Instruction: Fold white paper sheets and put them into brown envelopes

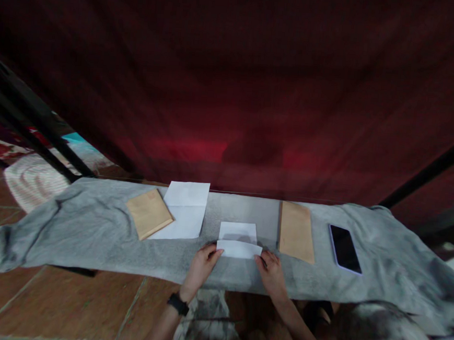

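Note:
A white sheet of paper (238,250) is held between my two hands, its near part folded up over the rest, which lies flat behind it. My left hand (204,260) pinches the fold's left corner, thumb on top. At the right corner, my right hand (271,268) pinches the same paper. Left of it lies another white sheet (186,209) with a crease across it. A brown envelope (148,213) partly covers that sheet's left side. To the right of my hands rests a second brown envelope (296,230).
A grey cloth (98,249) with wrinkled ends covers the narrow bench. Near its right side lies a phone (345,248) with a dark screen. A dark red curtain (233,86) hangs right behind the bench. Black bars (433,168) slant at both sides.

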A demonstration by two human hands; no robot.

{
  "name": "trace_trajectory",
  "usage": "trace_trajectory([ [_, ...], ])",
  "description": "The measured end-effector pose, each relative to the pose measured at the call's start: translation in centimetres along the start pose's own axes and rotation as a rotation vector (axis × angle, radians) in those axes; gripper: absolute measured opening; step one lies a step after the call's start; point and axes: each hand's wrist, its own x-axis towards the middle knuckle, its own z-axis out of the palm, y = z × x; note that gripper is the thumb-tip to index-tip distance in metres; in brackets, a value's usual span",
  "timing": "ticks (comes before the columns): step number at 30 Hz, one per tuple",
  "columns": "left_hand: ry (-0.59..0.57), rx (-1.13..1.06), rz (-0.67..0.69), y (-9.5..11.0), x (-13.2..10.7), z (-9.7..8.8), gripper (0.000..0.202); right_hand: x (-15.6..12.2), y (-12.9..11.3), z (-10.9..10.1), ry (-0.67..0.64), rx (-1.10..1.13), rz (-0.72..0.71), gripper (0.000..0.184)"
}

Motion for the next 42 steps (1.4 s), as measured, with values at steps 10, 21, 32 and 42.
trace_trajectory([
  [10,0.117,0.176,-0.178,2.0,2.7,1.6,0.034,3.6,-1.1,1.0,-0.040,-0.266,0.139,0.032],
  [21,0.020,0.556,-0.279,3.8,4.3,2.0,0.037,5.6,-2.2,1.5,-0.165,-0.438,0.261,0.024],
  [32,0.011,0.664,-0.267,3.5,5.1,2.4,0.036,6.5,-1.9,1.9,-0.038,-0.517,0.144,0.040],
  [42,0.050,0.696,-0.171,3.1,5.1,2.8,0.036,5.3,-3.0,4.4,-0.123,-0.385,-0.117,0.051],
])
